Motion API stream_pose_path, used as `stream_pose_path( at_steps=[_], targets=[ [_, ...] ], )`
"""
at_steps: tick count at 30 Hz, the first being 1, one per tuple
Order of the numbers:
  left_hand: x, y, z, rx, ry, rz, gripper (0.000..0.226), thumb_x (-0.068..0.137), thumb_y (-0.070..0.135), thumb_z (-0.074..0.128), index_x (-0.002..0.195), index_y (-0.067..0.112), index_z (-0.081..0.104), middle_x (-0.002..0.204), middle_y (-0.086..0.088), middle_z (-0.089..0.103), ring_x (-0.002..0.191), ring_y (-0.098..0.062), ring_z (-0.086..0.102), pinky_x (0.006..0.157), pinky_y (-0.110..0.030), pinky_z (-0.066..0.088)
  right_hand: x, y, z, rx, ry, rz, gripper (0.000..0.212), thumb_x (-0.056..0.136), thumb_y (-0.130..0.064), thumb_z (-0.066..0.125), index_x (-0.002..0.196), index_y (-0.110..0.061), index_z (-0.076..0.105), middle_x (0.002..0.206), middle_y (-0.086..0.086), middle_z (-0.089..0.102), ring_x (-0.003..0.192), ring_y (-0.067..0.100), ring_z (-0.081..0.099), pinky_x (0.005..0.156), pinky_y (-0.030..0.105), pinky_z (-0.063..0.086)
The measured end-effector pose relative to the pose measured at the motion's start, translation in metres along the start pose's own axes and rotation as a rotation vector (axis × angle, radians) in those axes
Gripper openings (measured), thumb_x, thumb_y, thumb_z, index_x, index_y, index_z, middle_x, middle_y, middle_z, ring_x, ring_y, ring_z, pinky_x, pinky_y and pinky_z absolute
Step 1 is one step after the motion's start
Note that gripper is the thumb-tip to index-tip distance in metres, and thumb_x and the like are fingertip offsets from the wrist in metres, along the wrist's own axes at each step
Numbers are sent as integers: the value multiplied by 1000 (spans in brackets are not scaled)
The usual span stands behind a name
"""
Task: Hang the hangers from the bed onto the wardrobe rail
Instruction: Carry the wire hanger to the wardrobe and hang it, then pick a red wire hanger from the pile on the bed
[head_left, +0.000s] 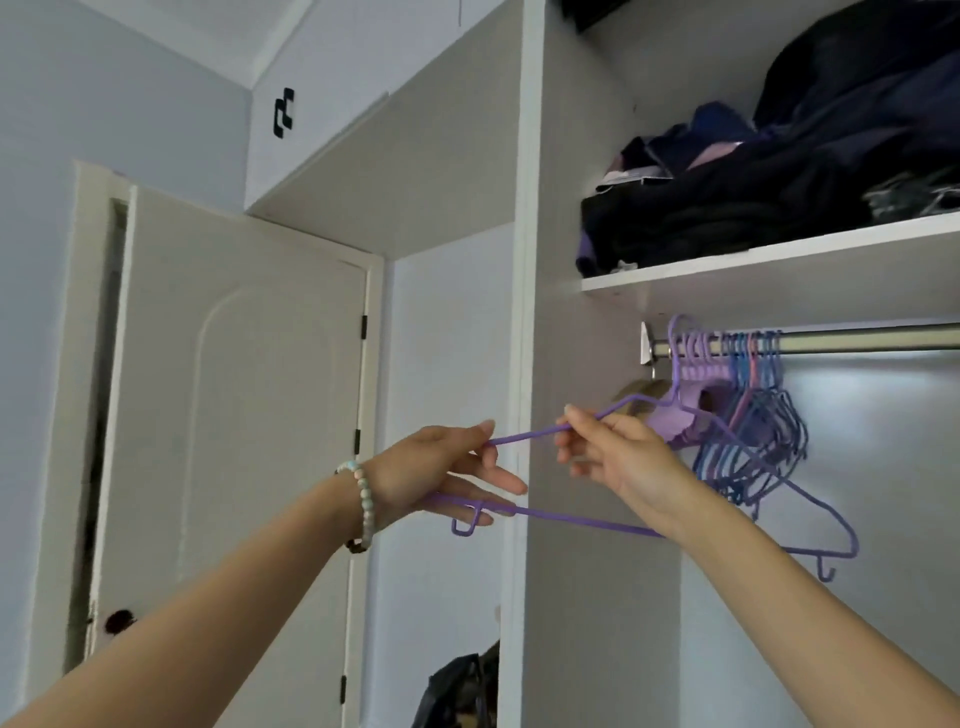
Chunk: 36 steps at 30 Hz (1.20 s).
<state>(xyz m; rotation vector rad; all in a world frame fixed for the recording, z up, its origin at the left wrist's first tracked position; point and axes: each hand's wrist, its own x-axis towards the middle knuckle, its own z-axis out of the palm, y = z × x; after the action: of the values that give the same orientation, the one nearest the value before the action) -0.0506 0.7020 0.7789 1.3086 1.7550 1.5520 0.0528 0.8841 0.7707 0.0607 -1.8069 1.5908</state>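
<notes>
A purple hanger (571, 521) is held up with its hook over the left end of the metal wardrobe rail (857, 340). My left hand (441, 470) pinches its left corner, a bead bracelet on the wrist. My right hand (618, 457) grips the upper arm of the same hanger, nearer the hook. Several purple, blue and pink hangers (748, 405) hang bunched on the rail just right of that hook. The bed is not in view.
A white shelf (779, 260) above the rail carries piled dark clothes (753, 202). The wardrobe's white side panel (524, 312) stands between my hands. A closed cream door (234, 415) is on the left, with a dark bag (462, 691) low down.
</notes>
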Motion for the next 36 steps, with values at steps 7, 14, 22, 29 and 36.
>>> stream_pose_path(
  at_steps=[7,14,22,29,36],
  targets=[
    [84,5,90,23,47,157,37,99,39,32,72,15,41,100,-6,73,94,-32,68,84,-42,54,23,-7,-110,0,55,5,16,95,-16,51,84,-9,60,71,5,61,58,10,61,56,20,47],
    [156,5,169,-57,165,198,40,100,36,29,69,15,43,88,0,71,71,-19,69,66,-30,56,47,3,-172,-82,285,-42,24,88,-17,65,107,-8,56,83,5,66,61,11,62,56,20,54],
    [229,7,233,-133,202,188,42,100,35,30,75,12,53,79,5,68,55,-8,66,55,-23,54,73,13,-237,-101,494,-132,39,87,-13,65,122,-6,47,81,0,68,69,11,67,54,18,55],
    [267,13,254,-106,114,123,41,101,35,25,91,14,58,91,0,67,72,-15,63,62,-22,52,100,25,-276,-124,548,-87,37,90,-16,62,125,-9,54,79,-3,68,69,15,67,54,21,56],
    [273,4,252,-12,34,7,42,102,30,28,123,6,55,127,-11,59,86,-18,61,68,-20,50,105,44,-290,-180,518,40,33,89,-14,63,120,-5,59,88,9,68,62,13,66,58,25,54]
  ],
)
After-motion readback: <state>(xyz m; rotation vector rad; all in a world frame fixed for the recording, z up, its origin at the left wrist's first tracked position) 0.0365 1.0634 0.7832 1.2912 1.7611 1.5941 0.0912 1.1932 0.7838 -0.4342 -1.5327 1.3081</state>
